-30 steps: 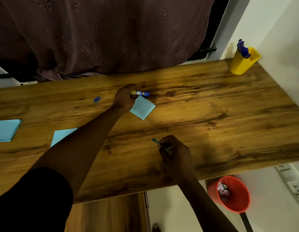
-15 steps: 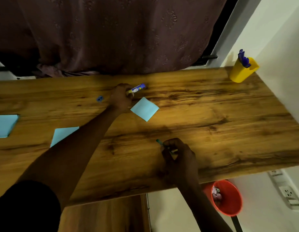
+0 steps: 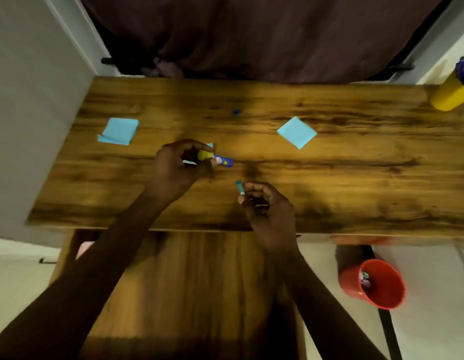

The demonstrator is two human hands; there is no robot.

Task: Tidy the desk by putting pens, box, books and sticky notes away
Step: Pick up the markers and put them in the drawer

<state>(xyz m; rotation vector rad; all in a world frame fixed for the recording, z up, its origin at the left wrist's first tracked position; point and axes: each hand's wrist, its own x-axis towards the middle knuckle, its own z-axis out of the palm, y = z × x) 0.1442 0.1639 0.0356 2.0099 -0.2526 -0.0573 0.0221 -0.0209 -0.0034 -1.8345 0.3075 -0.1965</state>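
A person's left grip [image 3: 177,170] curls around a yellow-and-blue marker [image 3: 217,160] over the middle of the wooden surface [image 3: 355,178], while the right grip [image 3: 269,211] pinches a teal pen [image 3: 240,187] nearer the front edge. 2 blue papers lie flat: a sticky-note pad [image 3: 119,131] at left, a single note [image 3: 297,132] at right. A yellow cup [image 3: 450,96] stands in the far right corner.

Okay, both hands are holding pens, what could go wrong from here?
The yellow cup stands at the far right corner of the desk, so a hurried reach might tip it. The small blue piece lies alone near the back and may be overlooked. The left hand, holding the blue-and-yellow pen, is over a sticky note and could drag it.
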